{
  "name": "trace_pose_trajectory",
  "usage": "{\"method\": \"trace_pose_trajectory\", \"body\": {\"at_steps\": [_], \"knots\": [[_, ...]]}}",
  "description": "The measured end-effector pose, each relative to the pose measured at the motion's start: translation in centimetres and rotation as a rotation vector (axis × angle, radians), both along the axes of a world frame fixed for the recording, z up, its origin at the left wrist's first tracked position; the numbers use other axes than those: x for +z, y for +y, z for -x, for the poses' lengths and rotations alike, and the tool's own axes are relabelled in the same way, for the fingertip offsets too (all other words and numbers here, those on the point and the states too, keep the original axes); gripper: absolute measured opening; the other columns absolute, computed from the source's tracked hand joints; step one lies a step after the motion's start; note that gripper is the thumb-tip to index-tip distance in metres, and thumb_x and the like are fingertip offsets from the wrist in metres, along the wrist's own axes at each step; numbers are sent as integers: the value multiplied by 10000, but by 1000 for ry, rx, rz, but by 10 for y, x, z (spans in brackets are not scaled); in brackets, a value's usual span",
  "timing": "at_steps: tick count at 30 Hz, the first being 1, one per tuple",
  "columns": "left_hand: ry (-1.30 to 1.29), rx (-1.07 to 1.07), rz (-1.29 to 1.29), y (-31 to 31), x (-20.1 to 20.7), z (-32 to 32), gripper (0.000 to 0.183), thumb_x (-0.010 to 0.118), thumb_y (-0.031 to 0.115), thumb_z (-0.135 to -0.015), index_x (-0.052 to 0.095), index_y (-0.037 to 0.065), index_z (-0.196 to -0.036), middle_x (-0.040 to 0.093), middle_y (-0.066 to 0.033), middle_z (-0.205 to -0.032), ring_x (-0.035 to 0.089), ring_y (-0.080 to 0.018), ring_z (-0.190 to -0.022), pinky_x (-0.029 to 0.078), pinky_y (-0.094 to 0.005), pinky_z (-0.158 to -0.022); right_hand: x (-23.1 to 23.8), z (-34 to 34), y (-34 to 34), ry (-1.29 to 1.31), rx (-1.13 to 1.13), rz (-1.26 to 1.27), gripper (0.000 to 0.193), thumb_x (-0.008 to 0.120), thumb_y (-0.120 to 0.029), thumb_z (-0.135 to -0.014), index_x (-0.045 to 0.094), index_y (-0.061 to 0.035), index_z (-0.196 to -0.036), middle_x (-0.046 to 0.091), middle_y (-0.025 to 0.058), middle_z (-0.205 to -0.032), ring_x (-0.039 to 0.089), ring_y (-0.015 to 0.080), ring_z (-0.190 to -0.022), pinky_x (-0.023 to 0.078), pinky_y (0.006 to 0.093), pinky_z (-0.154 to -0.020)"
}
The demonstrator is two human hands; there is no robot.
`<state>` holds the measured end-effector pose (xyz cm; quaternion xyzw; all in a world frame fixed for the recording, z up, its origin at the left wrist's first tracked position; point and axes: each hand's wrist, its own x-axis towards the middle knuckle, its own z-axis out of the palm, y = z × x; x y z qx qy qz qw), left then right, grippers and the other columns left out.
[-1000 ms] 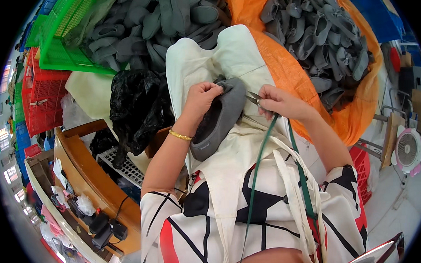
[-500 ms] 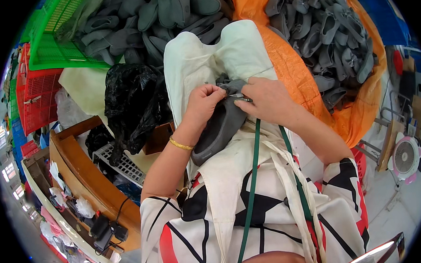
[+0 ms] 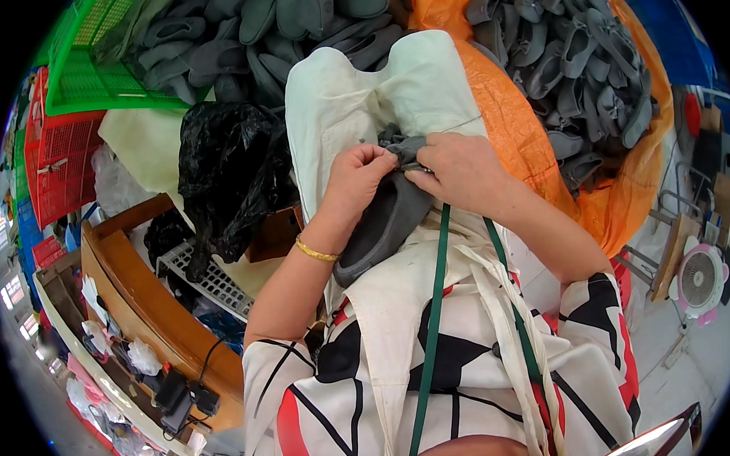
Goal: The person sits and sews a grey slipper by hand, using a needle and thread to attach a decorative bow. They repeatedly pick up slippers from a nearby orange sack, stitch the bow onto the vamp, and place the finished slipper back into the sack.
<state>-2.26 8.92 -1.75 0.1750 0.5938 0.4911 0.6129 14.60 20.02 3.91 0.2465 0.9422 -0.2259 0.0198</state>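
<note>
A grey slip-on shoe (image 3: 385, 227) lies on my lap over the white apron (image 3: 326, 91), its opening facing me. At the gathered grey fabric (image 3: 410, 144) on its upper, my left hand (image 3: 359, 175) is closed, thumb and forefinger pinching it. My right hand (image 3: 464, 171) is closed on the other side of the same spot, fingertips bent in. A small dark metallic bit peeks out under its fingers, too hidden to name. A thin thread (image 3: 462, 124) stretches above the right hand across the apron.
Many grey shoes fill a green crate (image 3: 115, 100) at the far left and an orange sack (image 3: 511, 128) at the right. A black plastic bag (image 3: 232, 168) hangs by my left arm, beside a wooden drawer unit (image 3: 153, 311). A fan (image 3: 699, 278) stands far right.
Both hands stay at the shoe's upper with small finger shifts. The metallic piece between them, plainer before, is now mostly covered by the fingers. The view has shifted slightly.
</note>
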Motion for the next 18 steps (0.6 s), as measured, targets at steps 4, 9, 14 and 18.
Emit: {"method": "trace_pose_trajectory", "body": {"at_steps": [4, 9, 14, 18], "knots": [[-7, 6, 17, 0, 5, -1, 110, 664, 116, -922, 696, 11, -921, 680, -7, -863, 593, -68, -790, 471, -216, -748, 1, 1, -1, -59, -6, 34, 312, 663, -376, -859, 696, -71, -805, 621, 92, -811, 655, 292, -786, 514, 419, -640], [373, -81, -117, -3, 8, 6, 118, 684, 132, -896, 678, 15, -887, 629, -12, -832, 550, -84, -753, 448, -240, -692, 22, -19, -10, -24, 97, 152, 370, 695, -442, -833, 687, -74, -862, 597, 85, -785, 642, 301, -772, 508, 413, -658], [477, -242, -203, -12, 45, 3, 108, 705, 104, -890, 654, 18, -849, 580, 32, -835, 499, -51, -762, 419, -223, -692, -5, -37, -9, 240, -433, 627, 248, 684, -296, -910, 612, -59, -895, 688, 85, -958, 663, 183, -703, 510, 317, -592], [203, -304, -91, -25, 48, -5, 102, 701, 93, -886, 656, 14, -840, 574, 32, -840, 512, -53, -767, 428, -219, -700, -32, -39, 6, 642, -863, 1573, 165, 619, -225, -978, 573, -67, -985, 694, 67, -945, 646, 113, -673, 495, 228, -530]]}}
